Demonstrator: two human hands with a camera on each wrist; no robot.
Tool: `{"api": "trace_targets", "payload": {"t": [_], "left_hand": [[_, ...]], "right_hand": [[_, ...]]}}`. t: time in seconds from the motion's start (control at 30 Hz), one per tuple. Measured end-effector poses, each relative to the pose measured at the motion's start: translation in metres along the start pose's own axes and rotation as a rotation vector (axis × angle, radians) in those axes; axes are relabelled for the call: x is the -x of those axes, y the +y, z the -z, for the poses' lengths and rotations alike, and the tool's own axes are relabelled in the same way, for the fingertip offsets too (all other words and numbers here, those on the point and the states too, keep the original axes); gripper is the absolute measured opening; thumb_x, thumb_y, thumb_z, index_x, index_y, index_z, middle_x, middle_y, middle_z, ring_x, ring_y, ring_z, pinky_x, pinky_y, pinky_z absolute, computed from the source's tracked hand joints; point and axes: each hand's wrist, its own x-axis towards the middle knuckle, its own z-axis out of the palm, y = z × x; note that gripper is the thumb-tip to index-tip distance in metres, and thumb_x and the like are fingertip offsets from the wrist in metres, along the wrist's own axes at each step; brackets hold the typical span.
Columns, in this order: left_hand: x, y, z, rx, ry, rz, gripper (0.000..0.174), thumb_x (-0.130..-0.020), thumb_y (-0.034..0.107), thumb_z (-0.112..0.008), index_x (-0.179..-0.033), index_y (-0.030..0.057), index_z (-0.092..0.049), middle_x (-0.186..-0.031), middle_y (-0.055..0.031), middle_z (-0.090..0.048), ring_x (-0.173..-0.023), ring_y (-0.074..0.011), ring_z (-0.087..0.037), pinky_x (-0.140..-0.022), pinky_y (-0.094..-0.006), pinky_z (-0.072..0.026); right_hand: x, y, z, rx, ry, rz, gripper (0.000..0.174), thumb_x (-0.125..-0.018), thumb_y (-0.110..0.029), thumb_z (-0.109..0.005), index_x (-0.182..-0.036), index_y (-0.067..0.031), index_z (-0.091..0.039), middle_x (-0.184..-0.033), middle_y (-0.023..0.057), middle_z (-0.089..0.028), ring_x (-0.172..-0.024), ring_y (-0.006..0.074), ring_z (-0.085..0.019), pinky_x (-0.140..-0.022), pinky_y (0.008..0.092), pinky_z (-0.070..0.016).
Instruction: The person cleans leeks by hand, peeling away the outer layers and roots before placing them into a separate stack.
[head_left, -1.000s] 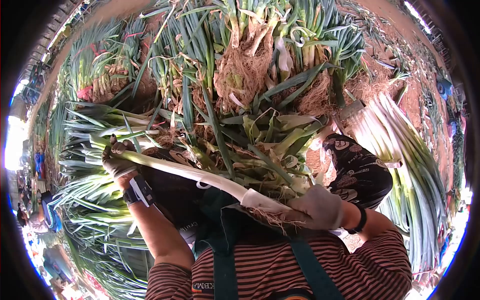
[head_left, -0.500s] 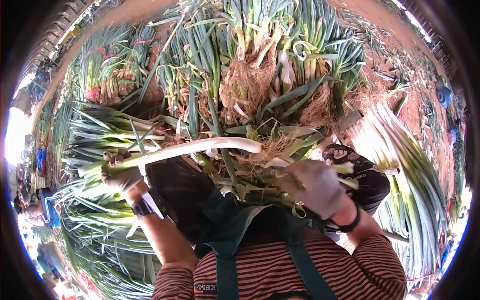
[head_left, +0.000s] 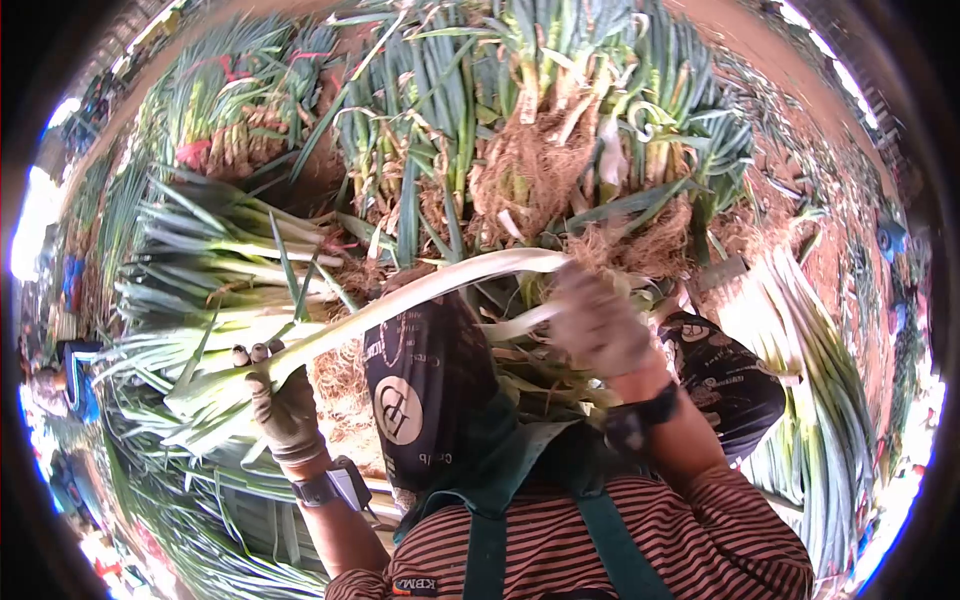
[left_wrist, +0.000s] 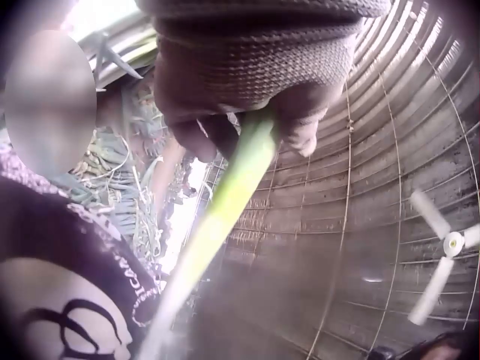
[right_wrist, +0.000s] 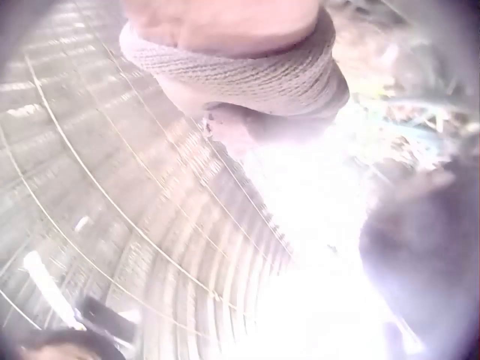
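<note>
A long green onion (head_left: 430, 285) arches across in front of the body, its white end at the right and its green leaves at the left. My gloved left hand (head_left: 288, 405) grips it at the green part. In the left wrist view, the fingers of the left hand (left_wrist: 255, 82) curl round the pale green stalk (left_wrist: 225, 202). At the white end is my gloved right hand (head_left: 605, 325), blurred, with a pale strip (head_left: 520, 325) just left of its fingers. Glare in the right wrist view hides the fingertips of the right hand (right_wrist: 247, 90), so I cannot tell what they hold.
Rooted bunches of green onions (head_left: 540, 170) stand at the back. Unbundled green onions (head_left: 210, 270) lie at the left. A pile of white-stemmed green onions (head_left: 815, 390) lies at the right. Peeled leaves (head_left: 540, 385) gather before the knees, one knee (head_left: 430, 370) lying under the stalk.
The right hand has moved up from the lap to the stalk's white end. Roots seen there a second ago no longer show. The left hand has moved slightly down and right with the green onion.
</note>
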Motion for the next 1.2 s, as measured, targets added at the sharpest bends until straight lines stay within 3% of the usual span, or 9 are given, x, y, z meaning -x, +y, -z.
{"api": "trace_targets", "payload": {"t": [0.1, 0.13, 0.27, 0.47, 0.57, 0.73, 0.97, 1.1, 1.2], "left_hand": [[0.012, 0.007, -0.01, -0.146, -0.028, -0.003, 0.05, -0.083, 0.023, -0.074, -0.126, 0.0122, -0.052, -0.119, -0.0073, -0.058, -0.113, -0.0232, -0.056, -0.108, -0.0434, -0.0407], [0.014, 0.008, -0.014, -0.194, -0.066, 0.005, 0.051, -0.082, 0.025, -0.076, -0.126, 0.0125, -0.052, -0.12, -0.0067, -0.057, -0.113, -0.0226, -0.055, -0.107, -0.0431, -0.0413], [0.021, 0.014, -0.014, -0.374, -0.121, 0.044, 0.053, -0.076, 0.03, -0.081, -0.119, 0.0126, -0.055, -0.12, -0.0046, -0.054, -0.114, -0.0201, -0.052, -0.101, -0.04, -0.0423], [0.045, 0.008, -0.046, -0.523, -0.037, -0.04, 0.054, -0.075, 0.028, -0.083, -0.117, 0.0088, -0.054, -0.113, -0.0069, -0.057, -0.108, -0.0209, -0.055, -0.102, -0.037, -0.0397], [0.051, 0.005, -0.063, -0.596, -0.075, -0.084, 0.047, -0.077, 0.031, -0.081, -0.11, 0.0072, -0.055, -0.107, -0.0086, -0.059, -0.098, -0.0193, -0.056, -0.093, -0.0343, -0.0441], [0.042, 0.019, -0.04, -1.096, -0.245, -0.136, 0.02, -0.086, 0.01, -0.068, -0.085, 0.0115, -0.048, -0.066, -0.0006, -0.055, -0.071, -0.0121, -0.051, -0.068, -0.0252, -0.0406], [0.076, -0.029, -0.116, -0.181, 0.136, 0.171, 0.025, -0.093, 0.017, -0.063, -0.11, 0.0039, -0.052, -0.107, -0.0086, -0.054, -0.1, -0.0159, -0.052, -0.097, -0.0347, -0.0413], [0.071, -0.033, -0.098, -0.819, -0.041, -0.03, 0.019, -0.089, 0.0, -0.06, -0.105, 0.0036, -0.05, -0.106, -0.0095, -0.053, -0.098, -0.0166, -0.053, -0.093, -0.026, -0.0404], [0.069, -0.028, -0.101, -0.592, -0.062, 0.114, 0.013, -0.089, -0.003, -0.054, -0.099, 0.0031, -0.048, -0.104, -0.0105, -0.052, -0.098, -0.0173, -0.051, -0.092, -0.0223, -0.038]], "right_hand": [[0.015, -0.087, 0.052, 0.016, -0.015, 0.395, 0.017, -0.097, -0.027, -0.051, -0.099, -0.0123, -0.059, -0.054, -0.0099, -0.034, -0.044, 0.0026, -0.031, -0.041, 0.0205, -0.0259], [0.019, -0.105, 0.057, 0.273, 0.188, 0.472, 0.025, -0.095, -0.03, -0.055, -0.108, -0.0093, -0.059, -0.06, -0.005, -0.052, -0.049, 0.0082, -0.05, -0.044, 0.0228, -0.0395], [-0.009, -0.091, 0.034, 2.661, 0.823, 0.357, 0.035, -0.088, -0.027, -0.064, -0.114, -0.0042, -0.058, -0.101, 0.0125, -0.069, -0.079, 0.0286, -0.07, -0.062, 0.0324, -0.0566], [-0.044, -0.013, -0.071, 2.247, 0.205, 1.127, 0.026, -0.085, -0.016, -0.063, -0.109, -0.0079, -0.059, -0.076, 0.0045, -0.058, -0.052, 0.0157, -0.053, -0.044, 0.0301, -0.0433], [-0.064, 0.051, -0.09, 2.193, 0.085, 1.282, 0.054, -0.081, -0.033, -0.072, -0.123, -0.0045, -0.052, -0.067, 0.0017, -0.052, -0.052, 0.0169, -0.051, -0.044, 0.0307, -0.0414], [-0.087, 0.066, -0.111, 2.188, -0.108, 1.007, 0.059, -0.084, -0.048, -0.065, -0.119, -0.0021, -0.053, -0.065, 0.0028, -0.054, -0.051, 0.0162, -0.055, -0.043, 0.0304, -0.0412], [-0.089, 0.077, -0.104, 2.203, -0.03, 1.087, 0.049, -0.086, -0.046, -0.063, -0.109, -0.0029, -0.056, -0.063, 0.0023, -0.056, -0.047, 0.0174, -0.057, -0.042, 0.0316, -0.0428], [-0.086, 0.071, -0.118, 2.231, -0.002, 0.849, 0.037, -0.09, -0.04, -0.059, -0.094, -0.0034, -0.056, -0.06, 0.0039, -0.056, -0.048, 0.018, -0.058, -0.042, 0.0321, -0.0435], [-0.118, 0.068, -0.109, 2.353, -0.063, 0.751, 0.031, -0.091, -0.034, -0.056, -0.088, -0.0034, -0.056, -0.062, 0.0075, -0.059, -0.051, 0.0194, -0.062, -0.044, 0.0331, -0.0463]]}}
